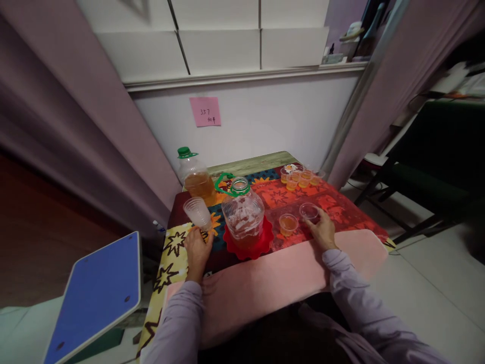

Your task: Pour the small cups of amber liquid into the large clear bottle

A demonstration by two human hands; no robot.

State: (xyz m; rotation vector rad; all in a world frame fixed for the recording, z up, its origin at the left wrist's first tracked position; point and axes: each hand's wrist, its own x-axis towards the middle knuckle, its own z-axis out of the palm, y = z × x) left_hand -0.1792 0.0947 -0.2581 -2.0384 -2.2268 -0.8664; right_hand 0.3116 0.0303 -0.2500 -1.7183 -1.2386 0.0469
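Observation:
My left hand (pixel 197 248) grips the base of a stack of clear plastic cups (pixel 197 211), tilted up and to the left. My right hand (pixel 323 230) rests on the patterned tablecloth (pixel 333 202) with its fingers around a small empty clear cup (pixel 309 211). Just left of that stands a small cup of amber liquid (pixel 288 223). Between my hands a large clear jug (pixel 242 212) with an open mouth and green handle sits on a red mat (pixel 248 245).
A second bottle with a green cap (pixel 195 178), half full of amber liquid, stands at the back left. Several small filled cups (pixel 299 177) cluster at the table's far right. A pink cloth (pixel 273 275) covers the near edge. A blue board (pixel 100 285) lies left; a dark chair (pixel 428 162) is right.

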